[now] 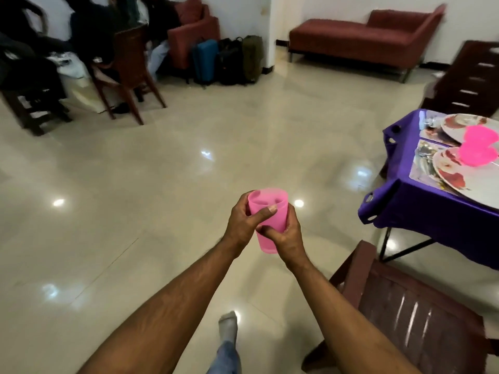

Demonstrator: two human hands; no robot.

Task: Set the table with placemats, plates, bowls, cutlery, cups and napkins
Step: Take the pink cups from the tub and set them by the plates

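Gripped by both hands, left hand and right hand: pink cup.

I note a translucent, matt pink plastic cup at frame centre. The floor is glossy polished tile. At right, a satiny purple tablecloth; lower right, a varnished wooden chair.

Pale pink cup; purple tablecloth; floral plates.
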